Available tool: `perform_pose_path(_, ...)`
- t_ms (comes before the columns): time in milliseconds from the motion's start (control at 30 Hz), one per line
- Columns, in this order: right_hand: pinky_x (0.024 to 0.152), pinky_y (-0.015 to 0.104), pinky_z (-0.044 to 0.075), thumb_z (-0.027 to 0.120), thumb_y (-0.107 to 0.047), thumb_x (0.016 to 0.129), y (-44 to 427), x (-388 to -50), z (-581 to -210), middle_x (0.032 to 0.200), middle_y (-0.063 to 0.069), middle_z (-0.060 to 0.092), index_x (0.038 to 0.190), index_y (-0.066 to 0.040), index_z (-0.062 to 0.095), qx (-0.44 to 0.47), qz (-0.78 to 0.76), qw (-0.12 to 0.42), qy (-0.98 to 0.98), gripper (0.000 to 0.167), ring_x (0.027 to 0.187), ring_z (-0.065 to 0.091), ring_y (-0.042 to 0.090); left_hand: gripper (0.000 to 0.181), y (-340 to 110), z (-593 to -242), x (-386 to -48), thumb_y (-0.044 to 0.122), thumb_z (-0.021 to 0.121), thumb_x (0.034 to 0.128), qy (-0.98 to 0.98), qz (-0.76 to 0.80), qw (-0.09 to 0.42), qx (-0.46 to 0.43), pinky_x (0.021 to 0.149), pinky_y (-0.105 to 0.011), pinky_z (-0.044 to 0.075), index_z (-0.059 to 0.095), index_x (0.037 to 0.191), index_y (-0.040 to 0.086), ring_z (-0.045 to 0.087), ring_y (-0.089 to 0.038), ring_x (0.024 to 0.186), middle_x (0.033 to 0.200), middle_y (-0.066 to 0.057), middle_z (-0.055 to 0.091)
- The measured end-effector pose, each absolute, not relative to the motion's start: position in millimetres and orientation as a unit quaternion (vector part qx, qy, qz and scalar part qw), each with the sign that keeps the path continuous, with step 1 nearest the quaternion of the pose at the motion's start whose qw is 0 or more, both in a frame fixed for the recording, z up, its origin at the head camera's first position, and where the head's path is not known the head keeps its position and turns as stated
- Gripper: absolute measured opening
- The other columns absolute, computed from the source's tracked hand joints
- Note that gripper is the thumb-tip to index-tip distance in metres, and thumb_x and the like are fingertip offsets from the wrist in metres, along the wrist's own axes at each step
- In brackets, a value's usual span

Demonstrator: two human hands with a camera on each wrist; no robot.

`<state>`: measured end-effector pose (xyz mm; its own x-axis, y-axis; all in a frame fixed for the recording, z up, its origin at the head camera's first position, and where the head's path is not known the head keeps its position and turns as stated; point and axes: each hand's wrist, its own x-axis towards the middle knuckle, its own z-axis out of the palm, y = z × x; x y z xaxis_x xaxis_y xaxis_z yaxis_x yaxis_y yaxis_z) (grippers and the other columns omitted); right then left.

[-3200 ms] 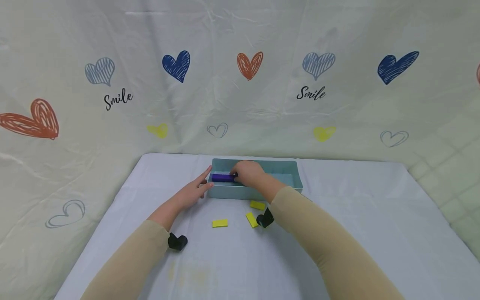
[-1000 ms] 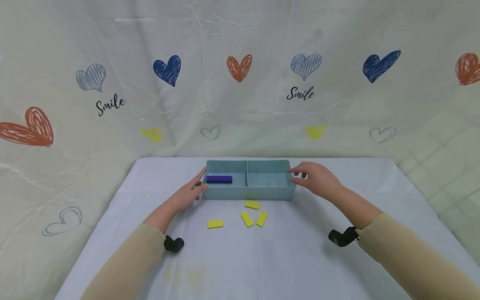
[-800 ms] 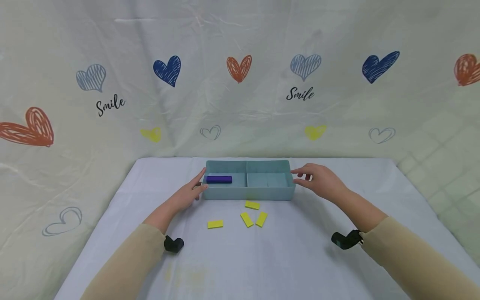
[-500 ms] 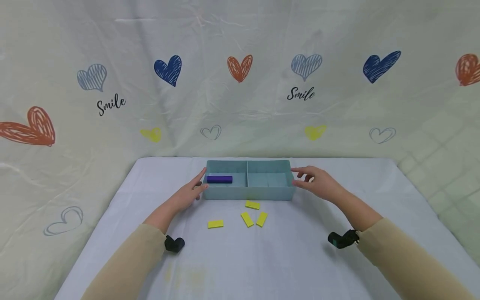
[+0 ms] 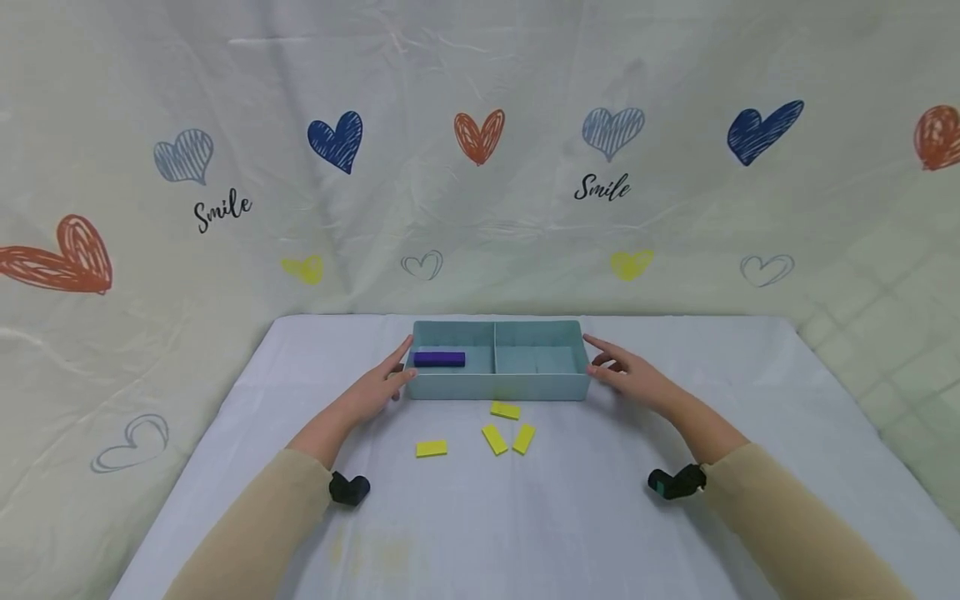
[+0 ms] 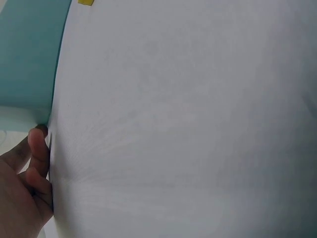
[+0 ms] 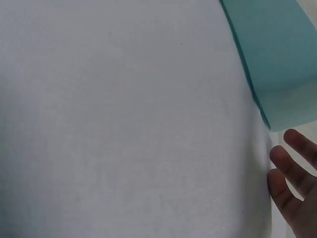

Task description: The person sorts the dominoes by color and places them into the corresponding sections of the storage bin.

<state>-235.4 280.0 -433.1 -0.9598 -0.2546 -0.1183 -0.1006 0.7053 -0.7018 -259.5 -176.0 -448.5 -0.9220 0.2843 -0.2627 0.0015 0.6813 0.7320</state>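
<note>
A pale teal two-compartment box (image 5: 498, 387) stands near the far edge of the table. In its left compartment lies a purple bar (image 5: 439, 359); nothing shows in the right one. My left hand (image 5: 375, 390) is at the box's left end, its extended index finger and thumb against the side. At the opposite end, my right hand (image 5: 633, 379) has its index finger and thumb spread along the side, touching or nearly so. The left wrist view catches a box corner (image 6: 29, 54) beside my left fingers. Loosely bent fingers of the right hand (image 7: 297, 183) appear below the box in the right wrist view.
Several small yellow blocks lie on the white cloth in front of the box: one (image 5: 431, 449) to the left, the others (image 5: 505, 410) grouped near the middle. Behind the table hangs a pale curtain (image 5: 480, 225) printed with hearts.
Earlier my right hand was at the purple bar inside the box; it has since left the bar and moved to the box's right end, closing in on that side. The left hand has stayed put.
</note>
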Motion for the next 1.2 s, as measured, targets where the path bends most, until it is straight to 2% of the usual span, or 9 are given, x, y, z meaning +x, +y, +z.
perform_pose_path(167,0.088,0.045,0.046,0.053,-0.041,0.101,282.6,-238.1,-437.7,0.140,0.021,0.048,0.160,-0.029,0.020,-0.103,-0.383,0.114,0.911,0.069,0.119,0.052,0.036,0.065,-175.2,-447.8,-259.0,0.057,0.041,0.1013,0.899,0.391,0.180,0.078,0.095,-0.056,0.040,0.003,0.154,0.054,0.057,-0.027,0.104,0.155,-0.014,0.034)
perform_pose_path(300,0.087,0.043,0.046,0.054,-0.040,0.101,283.2,-242.0,-437.2,0.142,0.021,0.046,0.160,-0.032,0.019,-0.105,-0.394,0.126,0.904,0.069,0.115,0.056,0.033,0.065,-174.6,-446.5,-258.7,0.056,0.041,0.1013,0.900,0.390,0.179,0.078,0.094,-0.055,0.040,0.003,0.154,0.054,0.057,-0.027,0.103,0.155,-0.014,0.034)
perform_pose_path(467,0.085,0.040,0.047,0.054,-0.037,0.101,283.6,-246.0,-434.8,0.145,0.024,0.042,0.160,-0.032,0.018,-0.112,-0.409,0.137,0.895,0.069,0.108,0.061,0.029,0.065,-175.4,-446.1,-259.2,0.055,0.040,0.1022,0.900,0.389,0.175,0.090,0.091,-0.053,0.041,0.002,0.155,0.052,0.056,-0.026,0.101,0.154,-0.015,0.035)
perform_pose_path(667,0.088,0.043,0.048,0.054,-0.039,0.101,283.4,-247.4,-434.6,0.148,0.027,0.037,0.160,-0.031,0.014,-0.114,-0.403,0.155,0.895,0.071,0.112,0.059,0.031,0.066,-175.4,-445.3,-258.2,0.053,0.041,0.1028,0.899,0.389,0.175,0.094,0.088,-0.049,0.041,0.002,0.156,0.050,0.056,-0.026,0.099,0.153,-0.016,0.037)
perform_pose_path(1000,0.086,0.041,0.047,0.054,-0.038,0.101,283.6,-247.7,-435.8,0.147,0.026,0.039,0.160,-0.031,0.015,-0.110,-0.401,0.159,0.896,0.071,0.113,0.058,0.033,0.065,-175.2,-444.9,-256.3,0.054,0.041,0.1023,0.899,0.392,0.170,0.092,0.089,-0.051,0.041,0.003,0.155,0.051,0.057,-0.026,0.100,0.154,-0.015,0.036)
perform_pose_path(1200,0.088,0.042,0.048,0.055,-0.041,0.100,282.9,-247.7,-434.9,0.146,0.025,0.041,0.160,-0.033,0.016,-0.104,-0.399,0.161,0.897,0.072,0.113,0.058,0.032,0.068,-176.5,-447.6,-255.6,0.055,0.045,0.1014,0.907,0.383,0.146,0.094,0.091,-0.052,0.045,0.006,0.156,0.049,0.062,-0.024,0.101,0.153,-0.015,0.039)
